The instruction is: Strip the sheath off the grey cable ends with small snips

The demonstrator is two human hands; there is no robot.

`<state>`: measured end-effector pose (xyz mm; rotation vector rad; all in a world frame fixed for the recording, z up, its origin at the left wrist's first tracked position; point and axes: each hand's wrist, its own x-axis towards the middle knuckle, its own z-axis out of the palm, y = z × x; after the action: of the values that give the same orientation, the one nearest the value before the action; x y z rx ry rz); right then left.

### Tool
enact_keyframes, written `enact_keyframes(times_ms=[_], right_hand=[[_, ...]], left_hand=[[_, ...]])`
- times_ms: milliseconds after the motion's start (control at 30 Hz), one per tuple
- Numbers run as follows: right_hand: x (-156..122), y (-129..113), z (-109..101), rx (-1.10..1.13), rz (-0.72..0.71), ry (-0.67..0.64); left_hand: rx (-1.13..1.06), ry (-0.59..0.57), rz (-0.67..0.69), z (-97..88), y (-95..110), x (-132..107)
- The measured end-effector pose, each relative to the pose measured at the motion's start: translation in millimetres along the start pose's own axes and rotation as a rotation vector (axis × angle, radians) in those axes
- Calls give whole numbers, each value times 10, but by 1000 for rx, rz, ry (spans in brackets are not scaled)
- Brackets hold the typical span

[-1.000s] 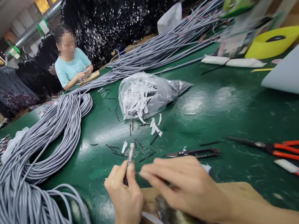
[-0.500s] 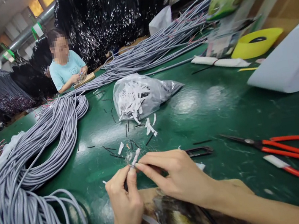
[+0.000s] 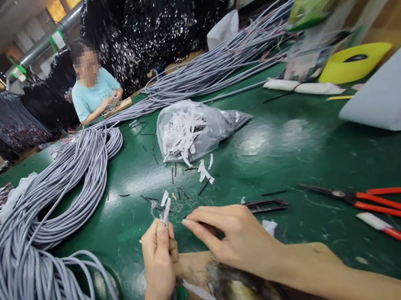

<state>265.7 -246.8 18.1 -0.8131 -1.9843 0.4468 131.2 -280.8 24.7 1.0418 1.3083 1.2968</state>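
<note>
Between the left hand's closed fingers (image 3: 161, 237) stands a white-tipped, round grey cable (image 3: 167, 211); hard tugging could snap the thin pale strand (image 3: 179, 221) apparently pinched in the right hand's fingertips (image 3: 189, 225).

The bare left hand (image 3: 159, 258) is held upright, its grip closed, while the bare right hand (image 3: 233, 237) is angled inward, thumb and fingertips pinched together.

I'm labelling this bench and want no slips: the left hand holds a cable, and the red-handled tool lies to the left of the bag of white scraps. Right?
Wrong side: the head view shows the red-handled tool to the right of the bag of white scraps. The left hand does hold a cable.
</note>
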Motion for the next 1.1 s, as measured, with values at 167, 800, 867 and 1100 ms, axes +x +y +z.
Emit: enact_keyframes(times_ms=[167,800,867,1100], right_hand=[[52,54,7,55,71,-54],[60,-105,-78,248,-85,-36],[19,-154,-106,292,-262,-7],[87,-63,-44,313,347,-35]], left_hand=[[-23,-41,26,29,8,-18],[160,-58,41,20,-32,-25],[156,18,24,-2,-48,0],[267,113,129,43,-67,-72]])
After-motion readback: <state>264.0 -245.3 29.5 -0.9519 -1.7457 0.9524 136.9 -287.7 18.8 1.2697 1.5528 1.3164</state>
